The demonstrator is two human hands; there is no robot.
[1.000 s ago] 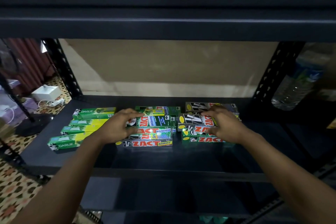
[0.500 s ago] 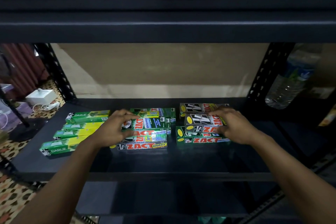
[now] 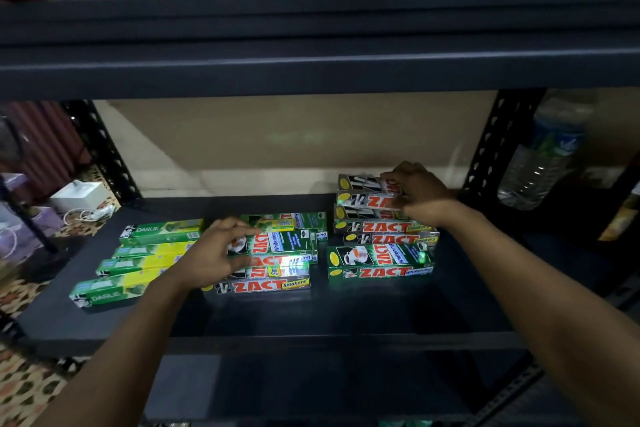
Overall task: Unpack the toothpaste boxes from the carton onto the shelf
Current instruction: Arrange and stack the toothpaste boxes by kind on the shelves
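Note:
Toothpaste boxes lie flat on the dark shelf (image 3: 311, 308). At the left are several green-and-yellow Darlie boxes (image 3: 159, 230). A middle stack of green ZACT boxes (image 3: 273, 284) has a whitening box (image 3: 280, 241) on top, and my left hand (image 3: 214, 253) grips that box's left end. On the right, a green ZACT whitening box (image 3: 381, 256) lies in front of a stack of ZACT boxes. My right hand (image 3: 419, 194) holds two grey-black ZACT boxes (image 3: 363, 192) by their right ends, raised above the back of that stack. No carton is in view.
The shelf above (image 3: 311, 45) carries snack bags and hangs low over the working space. Black perforated uprights (image 3: 495, 149) frame both sides. A water bottle (image 3: 543, 156) stands beyond the right upright. A patterned floor with a white box lies at the left.
My right hand has lifted the grey-black ZACT boxes up and toward the back, uncovering a green whitening box at the front. My left hand stays on the middle stack.

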